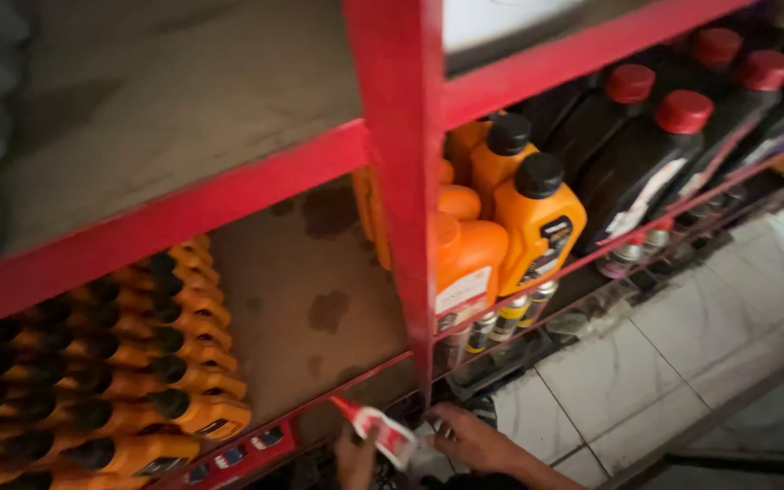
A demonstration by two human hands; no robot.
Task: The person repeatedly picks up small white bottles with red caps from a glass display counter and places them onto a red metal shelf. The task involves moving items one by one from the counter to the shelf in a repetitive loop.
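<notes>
One head view looks steeply down, close on red shelving [392,163]

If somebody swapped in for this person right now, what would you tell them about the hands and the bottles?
Left hand: low at the shelf front, gripping a small red and white tube.
Right hand: beside the tube at the foot of the red post, fingers spread, holding nothing I can see.
Orange bottles fill the left of the middle shelf in rows; the stained board next to them is bare.
More orange bottles and black bottles with red caps stand right of the post.
Done: rows on the left stocked. Left: the bare patch, and the tube is not yet placed.
</notes>
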